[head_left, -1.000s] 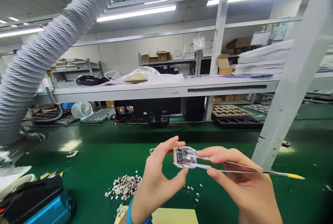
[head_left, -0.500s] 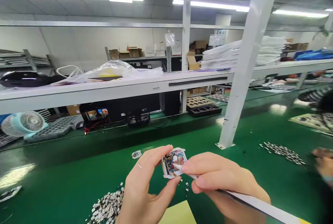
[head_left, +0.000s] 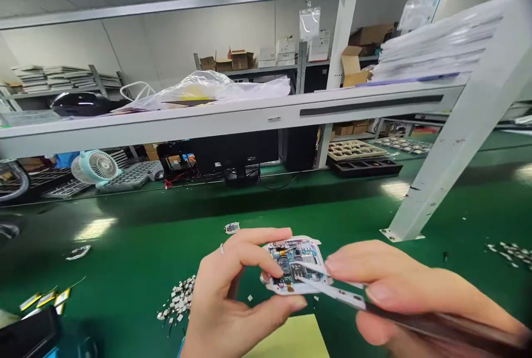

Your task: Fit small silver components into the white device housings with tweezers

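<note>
My left hand [head_left: 236, 291] pinches a white-framed circuit board [head_left: 296, 265] by its edges between thumb and fingers. The board's face shows dense small components and faces up toward me. My right hand [head_left: 415, 291] holds a pair of steel tweezers [head_left: 336, 294], and their tips lie on the board's surface. The tweezer shanks run under my right fingers. Part of the board's lower edge is hidden by my left thumb. A pile of small white-and-black pieces [head_left: 177, 300] lies just left of my left hand.
The green bench top [head_left: 124, 219] holds a small loose board [head_left: 231, 228], a pale yellow pad [head_left: 286, 338], and yellow strips [head_left: 45, 298]. A white steel post [head_left: 457, 136] slants down at right. A white shelf [head_left: 216, 122] with a plastic bag [head_left: 203, 89] crosses behind.
My view has swung and the board sits closer and larger, turned with its face toward me. The tweezers' tips have moved onto the board's face.
</note>
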`<state>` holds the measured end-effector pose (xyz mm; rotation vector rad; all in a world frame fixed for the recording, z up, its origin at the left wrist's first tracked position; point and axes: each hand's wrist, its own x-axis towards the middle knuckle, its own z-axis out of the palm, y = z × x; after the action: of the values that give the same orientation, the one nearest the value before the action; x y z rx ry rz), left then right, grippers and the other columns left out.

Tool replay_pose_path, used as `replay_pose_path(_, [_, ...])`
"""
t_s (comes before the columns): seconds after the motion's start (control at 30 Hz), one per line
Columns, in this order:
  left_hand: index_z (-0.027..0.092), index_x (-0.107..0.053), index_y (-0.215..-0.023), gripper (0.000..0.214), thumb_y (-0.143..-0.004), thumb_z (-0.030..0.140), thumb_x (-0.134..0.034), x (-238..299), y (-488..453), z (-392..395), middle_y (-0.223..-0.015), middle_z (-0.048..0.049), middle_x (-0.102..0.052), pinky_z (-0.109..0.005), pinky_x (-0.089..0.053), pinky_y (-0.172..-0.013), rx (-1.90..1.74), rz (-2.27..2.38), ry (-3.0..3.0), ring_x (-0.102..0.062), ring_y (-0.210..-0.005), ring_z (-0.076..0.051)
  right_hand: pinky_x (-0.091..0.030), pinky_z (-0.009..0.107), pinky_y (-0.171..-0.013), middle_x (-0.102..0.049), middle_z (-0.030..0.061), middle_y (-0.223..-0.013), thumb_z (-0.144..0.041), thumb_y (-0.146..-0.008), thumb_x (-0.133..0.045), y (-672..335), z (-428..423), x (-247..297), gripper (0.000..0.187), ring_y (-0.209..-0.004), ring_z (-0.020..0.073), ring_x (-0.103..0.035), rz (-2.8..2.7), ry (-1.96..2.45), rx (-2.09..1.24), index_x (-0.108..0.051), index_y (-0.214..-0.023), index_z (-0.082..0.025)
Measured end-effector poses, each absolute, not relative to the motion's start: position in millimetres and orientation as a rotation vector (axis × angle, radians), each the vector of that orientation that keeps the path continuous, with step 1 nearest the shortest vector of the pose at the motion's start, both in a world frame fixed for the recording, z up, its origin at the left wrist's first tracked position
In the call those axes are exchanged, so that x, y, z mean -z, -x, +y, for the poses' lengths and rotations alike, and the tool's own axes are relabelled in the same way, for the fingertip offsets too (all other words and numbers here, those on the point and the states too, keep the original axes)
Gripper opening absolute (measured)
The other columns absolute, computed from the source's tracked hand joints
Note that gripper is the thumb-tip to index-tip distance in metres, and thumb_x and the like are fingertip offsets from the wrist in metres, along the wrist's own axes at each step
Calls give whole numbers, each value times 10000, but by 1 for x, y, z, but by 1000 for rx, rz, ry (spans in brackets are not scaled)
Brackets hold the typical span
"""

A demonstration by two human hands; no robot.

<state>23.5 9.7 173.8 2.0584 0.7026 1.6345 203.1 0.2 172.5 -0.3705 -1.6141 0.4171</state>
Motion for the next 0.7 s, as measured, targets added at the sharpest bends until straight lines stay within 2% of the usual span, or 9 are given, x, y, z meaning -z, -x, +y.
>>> replay_pose_path(0.1, [188,-529,-732,225,-629,108,-713,-174,-23,10,-997,-31,-620,-232,-519,-697,-1621,694,-2084,-609,-895,-196,-565,324,-662,-684,30,-858,-185,-756,-610,-198,3,-176,194,-787,202,-641,-1632,356,-517,-625,-932,-265])
replay_pose_path(0.3, [172,-538,-730,182,-658,118,-697,-171,-31,9,-1024,-59,-618,-240,-526,-703,-1631,705,-2061,-613,-897,-209,-566,308,-640,-681,34,-881,-167,-777,-580,-197,9,-168,172,-789,201,-642,-1525,343,-478,-640,-913,-253])
replay_pose_path(0.5, [163,-547,-735,179,-657,81,-686,-172,-33,8,-1030,-76,-610,-286,-558,-695,-1705,627,-2077,-599,-931,-236,-571,309,-648,-681,13,-823,-198,-697,-669,-198,3,-169,204,-753,203,-645,-1488,404,-674,-614,-881,-268])
replay_pose_path(0.6, [153,-551,-740,174,-664,49,-668,-172,-31,8,-1059,-80,-595,-290,-568,-689,-1718,556,-2141,-592,-943,-233,-568,266,-616,-684,-4,-795,-231,-698,-671,-191,-2,-176,139,-691,176,-645,-1468,342,-598,-627,-825,-268])
replay_pose_path(0.7, [143,-560,-729,177,-652,25,-668,-173,-30,8,-1071,-87,-586,-280,-569,-675,-1714,541,-2206,-592,-932,-229,-558,231,-567,-680,-29,-714,-186,-671,-690,-184,-4,-181,159,-645,162,-644,-1355,355,-445,-630,-777,-287])
